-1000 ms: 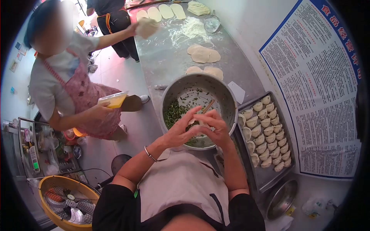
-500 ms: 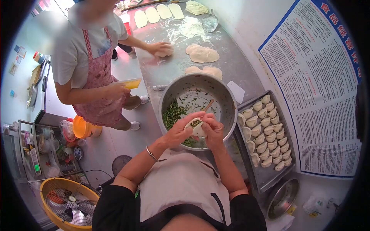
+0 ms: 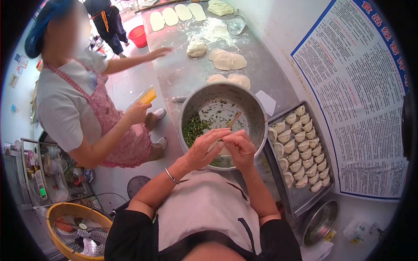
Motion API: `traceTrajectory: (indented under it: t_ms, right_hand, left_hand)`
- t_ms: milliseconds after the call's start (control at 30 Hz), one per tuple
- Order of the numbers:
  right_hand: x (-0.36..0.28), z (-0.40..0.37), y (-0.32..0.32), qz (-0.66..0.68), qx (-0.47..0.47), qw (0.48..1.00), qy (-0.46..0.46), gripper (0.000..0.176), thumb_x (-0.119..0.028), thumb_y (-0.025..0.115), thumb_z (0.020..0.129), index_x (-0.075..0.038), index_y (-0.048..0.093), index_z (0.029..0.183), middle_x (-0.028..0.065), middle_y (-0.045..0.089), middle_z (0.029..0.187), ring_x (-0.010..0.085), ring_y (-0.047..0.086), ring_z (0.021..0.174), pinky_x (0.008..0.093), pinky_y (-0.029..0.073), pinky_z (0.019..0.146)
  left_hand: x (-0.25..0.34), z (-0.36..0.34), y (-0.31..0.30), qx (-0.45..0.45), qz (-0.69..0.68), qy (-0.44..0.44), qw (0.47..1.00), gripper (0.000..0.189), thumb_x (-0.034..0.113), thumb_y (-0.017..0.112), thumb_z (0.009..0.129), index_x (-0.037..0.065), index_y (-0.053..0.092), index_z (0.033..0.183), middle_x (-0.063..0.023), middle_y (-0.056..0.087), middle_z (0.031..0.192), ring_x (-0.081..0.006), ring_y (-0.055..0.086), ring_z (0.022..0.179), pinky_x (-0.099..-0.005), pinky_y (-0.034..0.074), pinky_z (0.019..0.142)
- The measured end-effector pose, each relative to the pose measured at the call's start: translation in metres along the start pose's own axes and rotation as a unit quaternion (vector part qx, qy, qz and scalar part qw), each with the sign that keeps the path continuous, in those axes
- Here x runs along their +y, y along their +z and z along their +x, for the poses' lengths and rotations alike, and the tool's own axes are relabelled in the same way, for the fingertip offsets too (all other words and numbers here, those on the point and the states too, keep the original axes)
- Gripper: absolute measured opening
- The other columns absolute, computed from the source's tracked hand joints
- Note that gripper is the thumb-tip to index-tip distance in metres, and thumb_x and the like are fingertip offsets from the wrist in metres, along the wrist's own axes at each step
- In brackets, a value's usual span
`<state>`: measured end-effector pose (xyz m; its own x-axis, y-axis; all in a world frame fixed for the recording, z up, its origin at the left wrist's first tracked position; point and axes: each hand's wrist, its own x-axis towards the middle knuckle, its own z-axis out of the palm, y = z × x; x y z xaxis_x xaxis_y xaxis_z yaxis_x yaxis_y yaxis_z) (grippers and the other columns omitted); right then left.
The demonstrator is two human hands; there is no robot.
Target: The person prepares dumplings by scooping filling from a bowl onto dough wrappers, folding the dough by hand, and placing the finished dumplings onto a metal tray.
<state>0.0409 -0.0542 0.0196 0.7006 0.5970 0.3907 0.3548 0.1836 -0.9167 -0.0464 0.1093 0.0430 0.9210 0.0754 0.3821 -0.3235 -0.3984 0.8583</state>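
My left hand (image 3: 203, 145) and my right hand (image 3: 241, 148) meet over the near side of a large metal pot (image 3: 263, 130). Both are closed on a dumpling (image 3: 224, 151), mostly hidden by my fingers; only a pale bit of its dough shows between them. Chopped green filling (image 3: 196, 128) lies along the pot's left side, with scraps spread over the bottom. A wooden handle (image 3: 235, 118) sticks up from the pot just beyond my fingertips.
To the right, a metal tray (image 3: 300, 206) holds rows of folded dumplings. Flat dough rounds (image 3: 226, 60), a dough lump (image 3: 197, 48) and flour (image 3: 215, 30) lie on the steel table. A co-worker (image 3: 96, 117) stands at left, holding a yellow-ended tool. A fan (image 3: 80, 230) stands lower left.
My fingers have closed together over the dumpling, whose filling showed before. The co-worker has let go of the dough lump, stepped back toward me and drawn the arm away from the table.
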Motion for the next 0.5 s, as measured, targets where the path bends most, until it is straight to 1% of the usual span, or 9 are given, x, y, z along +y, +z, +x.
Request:
traceTrajectory:
  t_ms: [67,133,167,200,267,367,433,467,500]
  right_hand:
    - [-0.007,0.001,0.001,0.011,0.0,0.998,0.061,0.034,-0.001,0.071,0.089,-0.008,0.066,0.121,0.0057,0.061,0.102,0.012,0.059,0.09,0.0256,0.053,0.075]
    - [-0.019,0.006,0.002,-0.01,-0.002,0.995,0.1,0.044,-0.005,0.074,0.087,-0.008,0.061,0.129,0.0058,0.062,0.104,0.014,0.06,0.091,0.0271,0.054,0.077]
    - [-0.022,0.009,0.001,-0.004,0.001,0.997,0.08,0.047,-0.01,0.075,0.087,-0.007,0.059,0.131,0.0062,0.062,0.104,0.0151,0.061,0.092,0.0279,0.054,0.078]
    - [-0.024,0.012,0.0,0.002,0.004,0.998,0.06,0.052,-0.014,0.077,0.086,-0.007,0.056,0.133,0.0067,0.063,0.104,0.0161,0.062,0.092,0.0288,0.055,0.079]
    - [-0.03,0.016,0.0,-0.019,0.013,0.999,0.028,0.058,-0.024,0.077,0.088,-0.006,0.052,0.137,0.0085,0.064,0.105,0.0178,0.064,0.093,0.0306,0.055,0.08]
    - [-0.034,0.013,0.007,-0.037,0.012,0.997,0.062,0.058,-0.035,0.068,0.093,-0.003,0.049,0.138,0.0124,0.066,0.107,0.0199,0.066,0.094,0.0337,0.055,0.08]
    - [-0.032,0.004,0.009,0.036,-0.012,0.986,0.165,0.053,-0.038,0.06,0.098,-0.002,0.051,0.136,0.0142,0.067,0.105,0.0221,0.067,0.095,0.0359,0.054,0.08]
    - [-0.034,0.003,0.006,0.023,-0.03,0.983,0.181,0.051,-0.038,0.057,0.1,-0.002,0.053,0.135,0.0144,0.067,0.102,0.0233,0.068,0.093,0.0364,0.054,0.079]
    - [-0.041,0.006,0.002,0.01,-0.049,0.979,0.197,0.049,-0.038,0.055,0.101,-0.002,0.054,0.134,0.0145,0.068,0.1,0.0244,0.069,0.091,0.0369,0.054,0.078]
  left_hand:
    - [-0.001,0.0,0.0,-0.005,-0.002,-0.001,1.0,0.033,0.012,0.051,0.102,-0.003,0.057,0.131,-0.0176,0.062,0.132,-0.0261,0.063,0.117,-0.0388,0.049,0.1]
    - [-0.01,-0.005,0.003,0.006,-0.049,-0.054,0.997,0.035,0.018,0.049,0.104,-0.003,0.056,0.131,-0.0158,0.063,0.131,-0.0262,0.064,0.115,-0.0383,0.051,0.099]
    - [-0.013,-0.006,0.005,0.011,-0.073,-0.08,0.994,0.036,0.021,0.048,0.106,-0.003,0.056,0.131,-0.0149,0.063,0.131,-0.0263,0.064,0.115,-0.038,0.052,0.098]
    - [-0.011,-0.005,0.005,0.025,-0.215,-0.131,0.967,0.039,0.024,0.046,0.106,-0.004,0.056,0.132,-0.0143,0.06,0.135,-0.0246,0.063,0.117,-0.0379,0.053,0.098]
    - [-0.007,-0.001,0.005,0.052,-0.479,-0.224,0.847,0.045,0.03,0.042,0.108,-0.005,0.055,0.132,-0.0133,0.055,0.142,-0.0213,0.061,0.12,-0.0376,0.054,0.097]
    - [-0.014,0.0,0.012,0.093,-0.532,-0.228,0.81,0.055,0.043,0.042,0.106,-0.004,0.054,0.133,-0.017,0.043,0.151,-0.0272,0.06,0.122,-0.0406,0.054,0.099]
    - [-0.016,0.0,0.014,0.069,-0.529,-0.213,0.818,0.053,0.041,0.044,0.106,-0.004,0.055,0.132,-0.0184,0.035,0.156,-0.0267,0.059,0.124,-0.0404,0.053,0.1]
    - [-0.016,0.0,0.015,0.057,-0.528,-0.206,0.822,0.052,0.04,0.045,0.106,-0.004,0.055,0.132,-0.0191,0.031,0.159,-0.0264,0.058,0.125,-0.0403,0.053,0.101]
    - [-0.016,0.0,0.017,0.05,-0.492,-0.189,0.848,0.05,0.038,0.045,0.106,-0.004,0.055,0.132,-0.0193,0.034,0.157,-0.0257,0.058,0.124,-0.0393,0.052,0.101]
